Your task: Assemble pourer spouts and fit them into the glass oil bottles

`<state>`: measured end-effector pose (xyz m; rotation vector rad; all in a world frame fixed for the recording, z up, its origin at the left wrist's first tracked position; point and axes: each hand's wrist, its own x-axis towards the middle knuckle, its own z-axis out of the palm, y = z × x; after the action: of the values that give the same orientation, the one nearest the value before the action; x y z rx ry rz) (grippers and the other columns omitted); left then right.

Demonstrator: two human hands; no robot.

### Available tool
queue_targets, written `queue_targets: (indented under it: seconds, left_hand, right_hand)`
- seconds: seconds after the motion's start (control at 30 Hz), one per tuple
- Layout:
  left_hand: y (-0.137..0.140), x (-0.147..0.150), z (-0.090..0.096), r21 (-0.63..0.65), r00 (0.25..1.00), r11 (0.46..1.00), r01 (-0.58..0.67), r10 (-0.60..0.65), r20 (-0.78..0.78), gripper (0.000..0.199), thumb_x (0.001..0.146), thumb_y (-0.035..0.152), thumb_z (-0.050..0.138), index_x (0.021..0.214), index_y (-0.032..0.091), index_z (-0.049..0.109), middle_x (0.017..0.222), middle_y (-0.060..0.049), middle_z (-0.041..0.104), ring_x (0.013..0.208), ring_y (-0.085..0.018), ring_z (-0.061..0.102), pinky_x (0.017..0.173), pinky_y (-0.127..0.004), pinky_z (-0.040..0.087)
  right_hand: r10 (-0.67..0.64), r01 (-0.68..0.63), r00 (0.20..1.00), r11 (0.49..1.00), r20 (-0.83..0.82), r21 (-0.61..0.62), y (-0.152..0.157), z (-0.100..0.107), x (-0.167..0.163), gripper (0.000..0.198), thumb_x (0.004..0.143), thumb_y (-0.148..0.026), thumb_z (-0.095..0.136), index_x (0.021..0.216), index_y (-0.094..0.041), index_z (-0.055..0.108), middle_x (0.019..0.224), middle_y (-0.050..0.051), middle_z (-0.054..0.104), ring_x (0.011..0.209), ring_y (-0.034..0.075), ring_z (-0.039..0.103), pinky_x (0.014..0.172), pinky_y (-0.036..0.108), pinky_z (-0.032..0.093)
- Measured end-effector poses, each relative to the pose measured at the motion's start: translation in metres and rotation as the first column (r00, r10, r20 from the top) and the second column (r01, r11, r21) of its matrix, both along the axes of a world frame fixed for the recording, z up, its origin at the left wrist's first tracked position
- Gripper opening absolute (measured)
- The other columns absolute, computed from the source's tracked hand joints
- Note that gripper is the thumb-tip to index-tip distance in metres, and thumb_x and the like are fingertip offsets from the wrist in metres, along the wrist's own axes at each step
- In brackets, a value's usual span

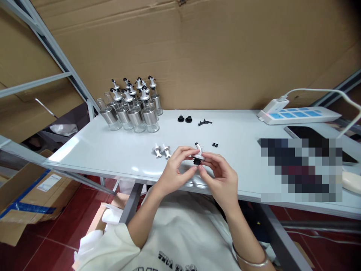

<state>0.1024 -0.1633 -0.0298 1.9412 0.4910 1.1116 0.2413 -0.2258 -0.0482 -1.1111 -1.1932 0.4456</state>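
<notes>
Spout (199,151) between left hand (177,169) and right hand (221,174): smooth silvery shell, metal or coated plastic, can't tell; ridged black stopper (197,161) below, matt, rubbery look. Bottles (136,117) beyond left hand: clear glossy glass, satin metal sleeves (149,116). Loose spouts (166,151) nearer left hand: shiny, silvery-white. Tabletop (239,150) under both hands: smooth, glossy, streaked with reflections. Backdrop (225,56) beyond hands: matt brown cardboard, creased up top. Power strip (299,118) past right hand: smooth white plastic. Bangle (252,264) behind right hand: polished metal. Shirt (180,222) below hands: matt cloth, printed.
</notes>
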Motion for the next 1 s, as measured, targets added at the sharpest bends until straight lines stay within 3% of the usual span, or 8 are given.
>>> queue_targets:
  seconds: [0.17,0.43,0.53,0.7,0.8,0.87,1.0]
  left_hand:
    - [0.002,-0.001,-0.003,0.052,0.998,0.999,0.009,-0.005,-0.067,0.04,0.086,0.017,0.064,0.123,0.029,0.061,0.128,-0.007,0.06,0.125,-0.021,0.055,0.109,-0.043,0.044]
    - [0.0,0.001,-0.002,-0.045,1.0,0.999,0.002,-0.003,-0.025,0.043,0.082,0.015,0.069,0.123,0.026,0.062,0.126,-0.006,0.066,0.116,-0.02,0.062,0.103,-0.038,0.05]
    - [0.0,0.001,0.001,-0.053,1.0,0.998,-0.028,0.027,-0.013,0.034,0.082,0.017,0.07,0.115,0.024,0.067,0.119,-0.006,0.07,0.114,-0.02,0.064,0.103,-0.038,0.049]
    - [-0.001,0.001,0.001,-0.079,0.998,0.996,-0.049,0.045,-0.046,0.03,0.083,0.018,0.069,0.113,0.024,0.068,0.114,-0.005,0.072,0.109,-0.019,0.066,0.101,-0.036,0.051]
    - [0.0,0.002,-0.001,-0.13,0.998,0.99,-0.058,0.057,-0.011,0.031,0.084,0.022,0.068,0.115,0.023,0.067,0.117,-0.006,0.07,0.11,-0.02,0.065,0.1,-0.036,0.051]
    - [0.0,0.002,-0.001,-0.156,0.998,0.986,-0.059,0.06,0.002,0.03,0.084,0.022,0.067,0.114,0.022,0.067,0.116,-0.006,0.07,0.111,-0.02,0.065,0.101,-0.037,0.05]
    - [-0.003,0.001,0.003,-0.128,0.994,0.992,-0.005,-0.008,-0.106,0.029,0.086,0.019,0.064,0.115,0.023,0.066,0.116,-0.007,0.069,0.108,-0.02,0.065,0.093,-0.032,0.053]
  right_hand:
    - [-0.048,0.048,0.999,0.998,0.016,-0.037,0.0,0.0,-0.001,0.025,0.08,-0.019,0.066,0.105,-0.023,0.065,0.103,0.005,0.072,0.083,0.017,0.071,0.083,0.036,0.062]
    - [-0.039,0.039,0.999,0.998,0.003,-0.047,-0.001,0.001,-0.001,0.027,0.079,-0.016,0.066,0.104,-0.024,0.065,0.099,0.003,0.073,0.084,0.016,0.071,0.083,0.033,0.061]
    - [-0.014,0.014,1.0,0.999,0.002,-0.052,-0.001,0.001,0.001,0.026,0.079,-0.017,0.064,0.104,-0.023,0.065,0.099,0.004,0.074,0.084,0.016,0.072,0.083,0.034,0.06]
    - [0.042,-0.016,0.986,0.988,0.164,-0.152,0.001,0.017,0.02,0.013,0.082,-0.025,0.062,0.093,-0.022,0.069,0.094,0.005,0.076,0.084,0.019,0.072,0.081,0.035,0.059]
    - [0.105,-0.034,0.927,0.98,0.36,-0.197,0.014,0.039,0.042,0.015,0.08,-0.032,0.065,0.089,-0.024,0.073,0.091,0.004,0.077,0.084,0.021,0.071,0.08,0.038,0.057]
    - [0.057,0.035,0.879,0.982,0.474,-0.183,0.033,0.053,0.057,0.017,0.081,-0.032,0.063,0.092,-0.023,0.073,0.097,0.005,0.076,0.083,0.022,0.07,0.076,0.036,0.056]
    - [0.017,0.198,0.687,0.957,0.726,-0.211,0.094,0.067,0.082,0.022,0.085,-0.018,0.055,0.093,-0.02,0.075,0.09,0.007,0.076,0.076,0.021,0.069,0.076,0.035,0.053]
